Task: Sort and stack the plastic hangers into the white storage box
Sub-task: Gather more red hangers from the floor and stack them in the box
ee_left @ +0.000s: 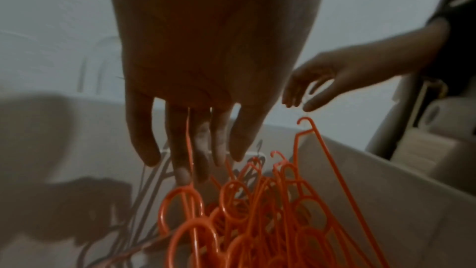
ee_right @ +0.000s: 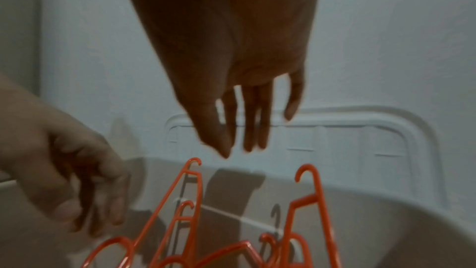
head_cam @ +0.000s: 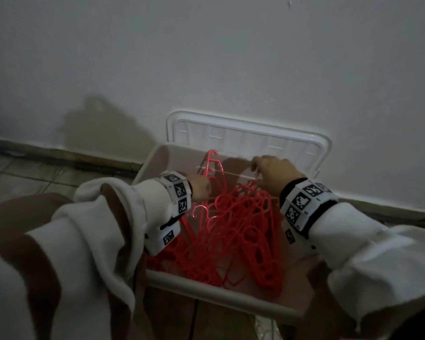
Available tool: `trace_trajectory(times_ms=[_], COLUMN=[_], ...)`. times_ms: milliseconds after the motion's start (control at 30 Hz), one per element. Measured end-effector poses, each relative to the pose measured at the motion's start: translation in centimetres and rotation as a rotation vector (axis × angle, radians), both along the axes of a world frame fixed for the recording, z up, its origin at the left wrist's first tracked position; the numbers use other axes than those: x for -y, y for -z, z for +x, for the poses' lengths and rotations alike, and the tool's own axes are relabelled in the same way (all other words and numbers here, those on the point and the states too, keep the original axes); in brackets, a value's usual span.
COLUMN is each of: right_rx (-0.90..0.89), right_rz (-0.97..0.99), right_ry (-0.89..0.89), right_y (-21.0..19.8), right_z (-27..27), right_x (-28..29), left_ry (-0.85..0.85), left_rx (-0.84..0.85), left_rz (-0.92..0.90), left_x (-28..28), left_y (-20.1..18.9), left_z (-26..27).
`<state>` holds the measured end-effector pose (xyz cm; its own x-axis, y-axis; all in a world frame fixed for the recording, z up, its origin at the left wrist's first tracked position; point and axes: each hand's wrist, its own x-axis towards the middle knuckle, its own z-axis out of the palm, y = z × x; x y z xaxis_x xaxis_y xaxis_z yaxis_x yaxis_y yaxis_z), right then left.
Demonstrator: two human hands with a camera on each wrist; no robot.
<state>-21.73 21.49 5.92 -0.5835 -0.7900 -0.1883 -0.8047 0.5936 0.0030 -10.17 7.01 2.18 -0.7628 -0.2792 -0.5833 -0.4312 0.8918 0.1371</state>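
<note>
Storage box: I count one white storage box (head_cam: 155,153) on the floor against the wall, open.
Lid: one white lid (head_cam: 245,136), propped upright behind the box against the wall (head_cam: 206,57).
Hangers: the red plastic hangers (head_cam: 231,231) lie tangled inside the box; I cannot count them, they overlap too much. A few hooks stick up near the far wall of the box.
Left hand: my left hand (head_cam: 200,186) is over the pile, fingers (ee_left: 144,136) straight and slightly apart, pointing down. A thin hanger bar shows between two of them in the left wrist view; I cannot tell whether they pinch it.
Right hand: my right hand (head_cam: 275,171) hovers above the hooks near the far rim, fingers (ee_right: 253,121) extended and close together, holding nothing that I can see.
Hidden: the sleeves (head_cam: 103,217) and wrist bands (head_cam: 178,192) cover the near-left part of the pile; the box's near-right corner is behind my right arm. The light is dim and both wrist views are blurred.
</note>
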Motion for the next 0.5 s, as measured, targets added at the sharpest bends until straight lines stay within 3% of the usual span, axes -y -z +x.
trace_trajectory(times_ms=[133,233,367,500], right_rx=[0.184,0.243,0.264,0.191], right_rz=[0.182,0.247,0.296,0.323], right_ry=[-0.203,-0.247,-0.249,-0.299], right_y=[2.3,3.7,5.3,7.3], right_z=[1.3,1.6,1.1,1.5], right_x=[0.3,0.2,0.0,0.1], left_ry=[-0.059,-0.158,-0.145,-0.112], left_rx=[-0.008,-0.013,0.012,0.042], left_rz=[-0.011,0.009,-0.035,0.093], left_x=[-0.7,-0.2,-0.3,-0.3], left_y=[2.2,4.0,4.5,3.2], left_z=[0.8,1.2,0.7,-0.2])
